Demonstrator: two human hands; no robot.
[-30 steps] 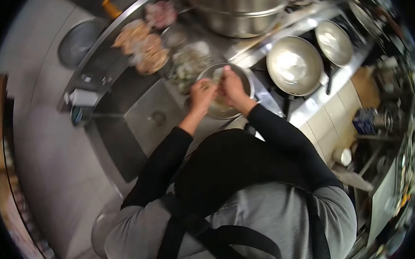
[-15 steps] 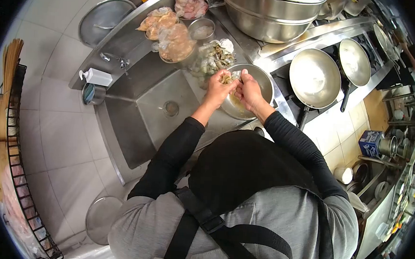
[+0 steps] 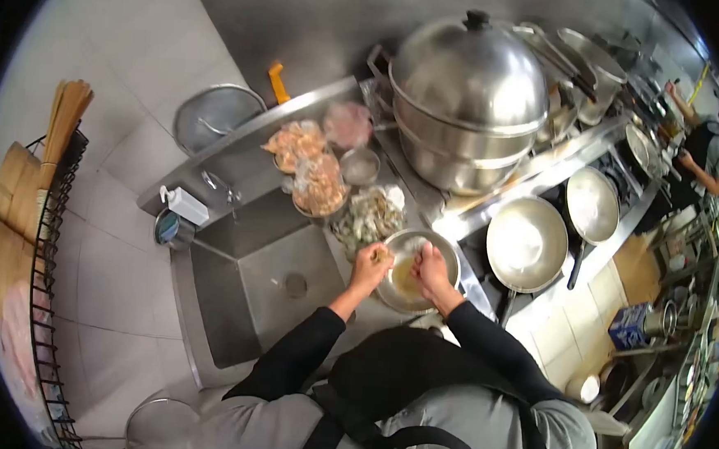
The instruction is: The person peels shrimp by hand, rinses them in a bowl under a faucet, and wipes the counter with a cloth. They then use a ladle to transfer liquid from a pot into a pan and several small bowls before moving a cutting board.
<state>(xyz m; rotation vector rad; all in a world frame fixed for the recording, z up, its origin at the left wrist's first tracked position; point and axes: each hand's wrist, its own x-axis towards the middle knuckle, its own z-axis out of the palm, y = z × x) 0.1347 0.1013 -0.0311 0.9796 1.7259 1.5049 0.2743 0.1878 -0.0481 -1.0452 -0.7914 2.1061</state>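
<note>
My left hand (image 3: 370, 268) is closed on some small greyish-brown scraps, at the left rim of a metal bowl (image 3: 452, 284). Over the same bowl, my right hand (image 3: 431, 272) is closed, with something pale at its fingertips that is too small to make out. The hands are a short way apart. Yellowish liquid (image 3: 406, 275) shows at the bottom of the bowl. Just beyond my left hand lies a pile of raw shrimp (image 3: 370, 217), grey and wet, on the metal counter.
A sink (image 3: 292, 257) is on the left. Behind it stand bagged meat (image 3: 319, 185), a small bowl (image 3: 360, 166) and a soap bottle (image 3: 186, 205). A large steamer (image 3: 465, 107) is at the back, two pans (image 3: 527, 244) on the right. Another person (image 3: 709, 155) stands far right.
The view has tilted up, showing the steamer's lid and another person. My hands, which met over the bowl's edge, have moved apart.
</note>
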